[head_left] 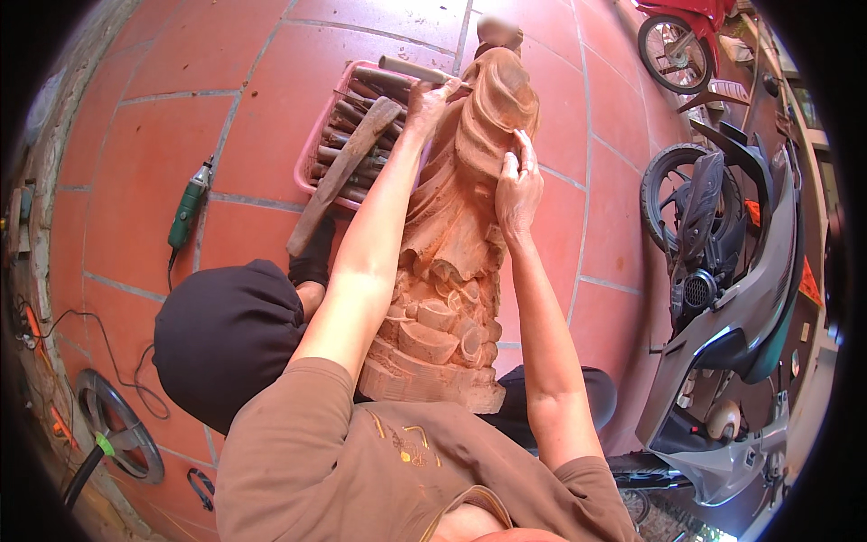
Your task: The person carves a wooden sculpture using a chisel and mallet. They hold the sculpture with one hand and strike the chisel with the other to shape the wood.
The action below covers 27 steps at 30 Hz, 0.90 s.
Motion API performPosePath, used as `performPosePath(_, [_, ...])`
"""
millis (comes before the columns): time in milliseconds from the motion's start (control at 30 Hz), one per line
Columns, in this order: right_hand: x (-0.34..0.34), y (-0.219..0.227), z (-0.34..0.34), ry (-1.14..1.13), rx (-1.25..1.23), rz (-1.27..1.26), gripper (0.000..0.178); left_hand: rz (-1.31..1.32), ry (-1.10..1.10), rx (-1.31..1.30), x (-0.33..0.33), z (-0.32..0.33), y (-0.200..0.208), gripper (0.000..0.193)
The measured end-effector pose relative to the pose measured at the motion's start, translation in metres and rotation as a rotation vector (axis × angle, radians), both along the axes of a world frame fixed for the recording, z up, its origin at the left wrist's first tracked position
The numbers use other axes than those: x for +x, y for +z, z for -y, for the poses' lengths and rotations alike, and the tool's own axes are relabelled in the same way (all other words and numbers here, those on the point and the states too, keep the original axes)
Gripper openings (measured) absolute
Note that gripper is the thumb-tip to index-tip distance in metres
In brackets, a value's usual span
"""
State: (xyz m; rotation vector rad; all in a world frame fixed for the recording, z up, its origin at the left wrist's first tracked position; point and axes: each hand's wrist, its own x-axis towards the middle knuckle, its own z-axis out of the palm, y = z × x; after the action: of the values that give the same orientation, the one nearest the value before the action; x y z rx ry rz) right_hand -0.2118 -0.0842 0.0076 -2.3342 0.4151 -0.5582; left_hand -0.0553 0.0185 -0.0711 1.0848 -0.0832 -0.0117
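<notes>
A carved statue [452, 221] is lying before the person, stretching from six toward twelve o'clock. Near twelve, the left hand [428, 106] is clamping its fingers around a tool handle [411, 69]. Between one and two, the right hand [519, 191] is resting on the statue, fingers uncurled. At eleven, a pink basket [307, 161] is holding tools [336, 137].
</notes>
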Motion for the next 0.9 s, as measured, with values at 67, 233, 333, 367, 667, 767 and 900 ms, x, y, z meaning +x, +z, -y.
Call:
performPosePath(67, [0.001, 0.001, -0.001, -0.013, 0.002, -0.009, 0.042, 0.042, -0.081, -0.021, -0.006, -0.013, 0.001, 0.01])
performPosePath(233, [-0.001, 0.0, 0.001, -0.023, 0.019, -0.014, 0.042, 0.032, -0.207, -0.012, -0.002, -0.033, -0.007, 0.012])
performPosePath(333, [0.005, 0.002, -0.005, -0.002, 0.007, -0.002, 0.042, 0.084, -0.035, 0.065, 0.003, -0.024, -0.006, 0.01])
performPosePath(367, [0.006, 0.002, -0.007, 0.005, 0.009, 0.0, 0.042, 0.122, 0.012, 0.138, 0.005, -0.022, -0.007, 0.009])
performPosePath(667, [0.001, 0.001, -0.001, -0.012, -0.052, 0.003, 0.04, 0.073, -0.172, 0.019, -0.019, -0.042, 0.003, 0.011])
performPosePath(767, [0.002, 0.002, -0.004, -0.013, -0.017, -0.001, 0.041, 0.179, -0.02, 0.242, -0.014, -0.032, 0.008, 0.012])
performPosePath(900, [0.0, -0.001, 0.001, -0.006, -0.031, 0.012, 0.041, 0.092, -0.106, 0.021, -0.025, -0.031, 0.009, 0.012])
